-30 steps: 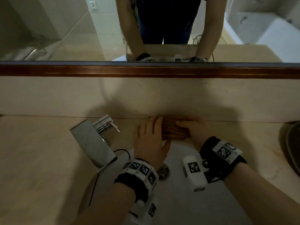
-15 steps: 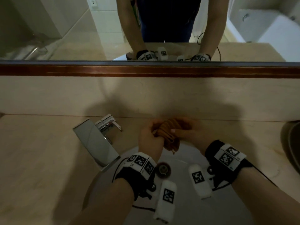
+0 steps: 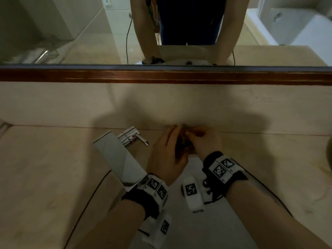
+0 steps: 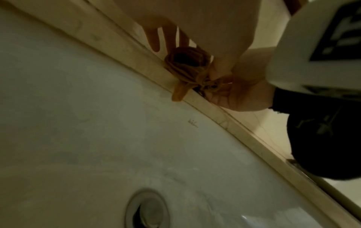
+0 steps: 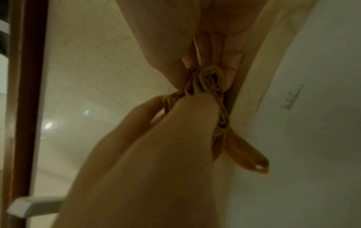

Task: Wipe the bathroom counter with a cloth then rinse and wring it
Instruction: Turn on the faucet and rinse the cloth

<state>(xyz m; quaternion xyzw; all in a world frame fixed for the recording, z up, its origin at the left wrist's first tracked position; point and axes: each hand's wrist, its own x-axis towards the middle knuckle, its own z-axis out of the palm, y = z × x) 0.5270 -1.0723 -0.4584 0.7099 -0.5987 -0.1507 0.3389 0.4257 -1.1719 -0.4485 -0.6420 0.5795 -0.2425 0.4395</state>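
Note:
A brown-orange cloth [image 3: 185,143] is bunched into a tight twisted roll between both hands, above the far rim of the white sink [image 3: 213,229]. My left hand [image 3: 177,139] grips its left side and my right hand [image 3: 192,135] pinches the right side. In the left wrist view the rolled cloth [image 4: 185,67] sits at the sink rim [image 4: 215,114], one loose end hanging over the basin. The right wrist view has the cloth [image 5: 210,80] squeezed between the thumb and fingers, a tail [image 5: 246,155] hanging down.
A chrome faucet [image 3: 118,155] with a lever handle [image 3: 133,137] stands left of the hands. The drain [image 4: 148,211] lies in the basin below. Beige counter [image 3: 45,168] extends both ways. The wood-framed mirror [image 3: 161,76] stands behind. A dark object [image 3: 329,151] shows at the right edge.
The cloth lay flat on the counter under both hands a second ago. It was then gathered up, and now it is rolled tighter between the hands at the sink's far rim.

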